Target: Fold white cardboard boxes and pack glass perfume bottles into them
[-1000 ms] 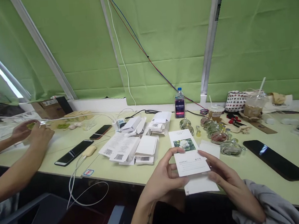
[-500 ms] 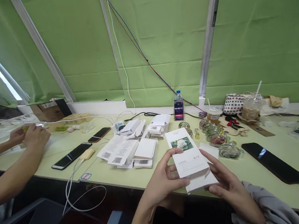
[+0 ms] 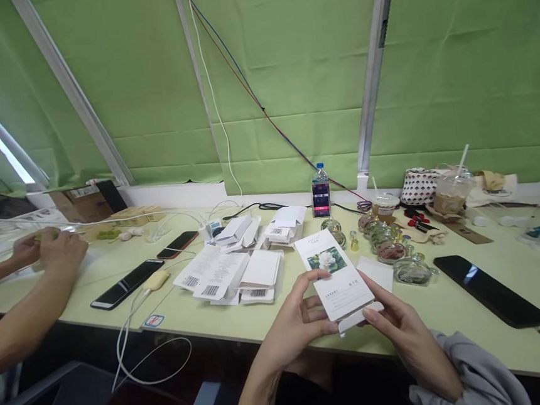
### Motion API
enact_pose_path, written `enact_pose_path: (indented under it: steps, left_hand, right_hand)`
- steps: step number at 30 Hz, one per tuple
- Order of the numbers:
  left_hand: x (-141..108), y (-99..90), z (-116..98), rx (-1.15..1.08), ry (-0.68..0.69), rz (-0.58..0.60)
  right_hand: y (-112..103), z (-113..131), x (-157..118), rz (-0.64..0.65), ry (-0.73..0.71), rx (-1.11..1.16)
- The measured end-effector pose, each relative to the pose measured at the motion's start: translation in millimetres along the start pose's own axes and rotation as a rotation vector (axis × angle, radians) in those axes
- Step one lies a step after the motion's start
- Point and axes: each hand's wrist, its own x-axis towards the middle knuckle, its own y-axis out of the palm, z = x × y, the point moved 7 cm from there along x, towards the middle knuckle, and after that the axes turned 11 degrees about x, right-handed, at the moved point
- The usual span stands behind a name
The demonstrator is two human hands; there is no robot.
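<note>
A flat white paper box (image 3: pixel 346 290) printed with a white flower is held between both hands in front of me, its near end flap sticking out toward me. My left hand (image 3: pixel 299 316) grips its left edge, index finger on the printed face and thumb near the bottom corner. My right hand (image 3: pixel 398 317) holds the right side, with the thumb pressing at the near flap. Behind the box another white piece (image 3: pixel 375 273) lies on the table. To the left are stacks of white boxes with barcodes (image 3: pixel 260 273).
Round clear containers (image 3: pixel 390 252) and small vials stand right of the box. A black phone (image 3: pixel 490 290) lies at right, two more phones (image 3: pixel 128 283) and a cabled power adapter (image 3: pixel 156 280) at left. A bottle (image 3: pixel 321 192) and drink cups stand behind. Another person's hands (image 3: pixel 61 252) work at far left.
My right thumb has moved up onto the box's near flap, which was hanging out further and now is folded up closer to the end. The other person's hands barely moved.
</note>
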Motion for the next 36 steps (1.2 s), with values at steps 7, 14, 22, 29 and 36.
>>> enact_pose_path:
  steps: [7,14,22,29,36]
  left_hand:
    - [-0.1,-0.6,-2.4,-0.025,0.032,-0.025]
    - [0.0,1.1,-6.5,0.010,0.077,-0.044]
    - [1.6,0.7,-3.7,0.049,0.066,-0.063]
    - [0.4,1.7,-3.1,0.056,0.066,-0.058]
    - [0.2,1.7,0.2,0.025,0.035,-0.030]
  right_hand:
    - [-3.2,-2.1,0.4,-0.034,-0.023,0.017]
    - [-4.1,-1.8,1.5,-0.051,-0.020,-0.016]
    - [-4.3,-0.5,-0.5,-0.074,0.010,-0.022]
    - [-6.2,-7.0,0.5,-0.085,0.045,0.005]
    - [-5.5,-4.9,0.8,-0.091,0.031,0.058]
